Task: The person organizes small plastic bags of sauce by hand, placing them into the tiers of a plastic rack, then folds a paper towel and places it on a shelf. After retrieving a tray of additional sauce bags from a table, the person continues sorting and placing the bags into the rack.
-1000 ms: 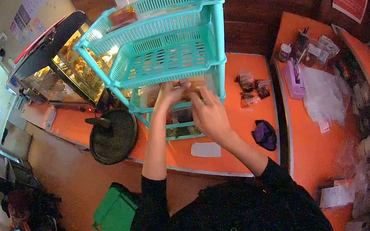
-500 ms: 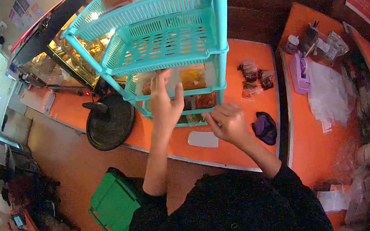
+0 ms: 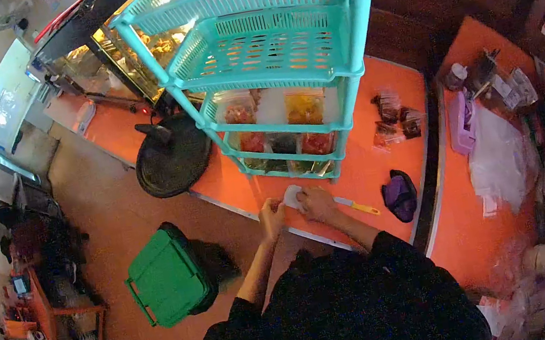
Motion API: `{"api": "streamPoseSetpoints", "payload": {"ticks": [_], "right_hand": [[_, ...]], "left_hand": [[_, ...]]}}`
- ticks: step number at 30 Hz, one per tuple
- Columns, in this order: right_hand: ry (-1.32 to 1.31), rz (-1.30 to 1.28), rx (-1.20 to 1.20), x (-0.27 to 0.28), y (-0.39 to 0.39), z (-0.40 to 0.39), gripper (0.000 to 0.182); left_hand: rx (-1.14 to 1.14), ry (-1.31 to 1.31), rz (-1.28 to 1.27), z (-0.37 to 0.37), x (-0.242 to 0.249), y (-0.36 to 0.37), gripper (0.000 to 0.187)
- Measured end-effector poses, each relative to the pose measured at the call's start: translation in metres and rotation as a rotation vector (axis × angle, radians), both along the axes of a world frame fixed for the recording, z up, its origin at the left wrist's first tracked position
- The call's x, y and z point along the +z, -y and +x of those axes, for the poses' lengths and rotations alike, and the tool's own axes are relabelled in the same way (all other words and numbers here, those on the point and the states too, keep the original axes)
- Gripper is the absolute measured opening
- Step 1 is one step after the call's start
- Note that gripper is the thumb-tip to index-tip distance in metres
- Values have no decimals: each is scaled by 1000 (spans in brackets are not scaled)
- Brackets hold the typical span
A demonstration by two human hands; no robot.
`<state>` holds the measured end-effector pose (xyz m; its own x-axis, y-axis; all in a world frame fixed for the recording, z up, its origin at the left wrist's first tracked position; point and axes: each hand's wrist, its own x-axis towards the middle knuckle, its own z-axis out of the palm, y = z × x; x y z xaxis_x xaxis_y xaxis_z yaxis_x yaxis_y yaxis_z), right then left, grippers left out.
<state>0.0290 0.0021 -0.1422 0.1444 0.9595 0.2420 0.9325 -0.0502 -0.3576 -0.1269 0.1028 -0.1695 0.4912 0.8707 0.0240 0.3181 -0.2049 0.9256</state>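
Note:
A small white sheet [image 3: 292, 196], perhaps paper or thin cloth, lies bunched on the orange counter between my hands. My right hand [image 3: 319, 205] is closed over its right side. At its left edge is my left hand [image 3: 271, 219], fingers pinched together; the fingertips are small and partly hidden. Just right of my right hand lies a knife [image 3: 366, 208] with a yellow handle, its blade partly covered by my wrist. Beyond my hands stands a turquoise tiered rack [image 3: 273, 85], with bagged food [image 3: 306, 107] on its lower shelves.
Dark packets [image 3: 391, 125] and a purple-black pouch [image 3: 399, 195] lie on the counter [image 3: 367, 176] to the right. A round black lid-like object [image 3: 172, 154] is left of the rack. A green bin [image 3: 166, 278] stands on the floor. A lilac holder [image 3: 462, 124] and clear plastic bags [image 3: 499, 157] sit farther right.
Both hands have come down from in front of the rack to the counter. The white sheet, flat before, is now bunched between them. The yellow-handled knife has come into sight.

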Motion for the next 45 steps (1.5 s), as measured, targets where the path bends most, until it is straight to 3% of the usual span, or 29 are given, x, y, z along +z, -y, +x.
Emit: {"api": "streamPoseSetpoints", "payload": {"ticks": [3,7,10,12,14,16,18,20,22,23,25,28,30,32,33,35,36,37,39,40,45], "right_hand": [[-123,-21,-49,2,-1,-1,29],[-79,-70,-18,3,0,1,30],[-131,21,17,-7,1,4,34],[-99,43,-3,-9,-5,3,30],[-178,175,-39,8,-4,-6,32],[-218,111,-130,17,-3,-10,34],[-144,188,-82,3,-5,2,34],[-48,156,-73,41,3,-4,33],[29,193,-38,64,6,-6,32],[95,216,-56,73,6,-6,30],[114,223,-4,90,-1,-10,29],[164,235,46,110,-9,-20,28],[197,244,67,128,-12,-31,30],[-47,210,179,145,-15,-40,35],[-47,212,187,145,-18,-43,35],[-525,287,106,139,-27,-49,44],[-858,202,85,132,-29,-49,33],[-859,202,92,128,-28,-45,33],[-1206,-219,85,121,-23,-41,12],[-1299,-188,74,129,-20,-52,7],[-1219,-299,223,142,-19,-78,14]], "left_hand": [[-32,92,-88,7,-2,1,14],[-6,144,-48,13,-12,2,13],[37,125,83,18,-14,4,17],[-44,15,363,19,12,7,21],[-126,-79,473,21,5,3,17],[-230,250,120,30,-1,4,19],[-272,321,162,38,8,6,20],[-276,277,59,38,12,12,25],[-382,564,-146,62,-43,-1,36],[-354,572,-131,58,-25,0,36],[-195,586,-622,44,50,18,32],[-107,580,-682,28,91,18,37],[-72,627,-715,20,90,15,38],[-66,830,-596,15,63,7,39],[-59,833,-590,6,69,5,39],[-49,626,-645,-25,96,-1,42],[-54,591,-605,-35,105,-2,36],[-49,592,-602,-43,105,-6,36],[-169,627,-345,-61,105,-12,26],[-172,590,-319,-75,124,-9,23],[-198,523,-130,-97,116,-18,25]]}}
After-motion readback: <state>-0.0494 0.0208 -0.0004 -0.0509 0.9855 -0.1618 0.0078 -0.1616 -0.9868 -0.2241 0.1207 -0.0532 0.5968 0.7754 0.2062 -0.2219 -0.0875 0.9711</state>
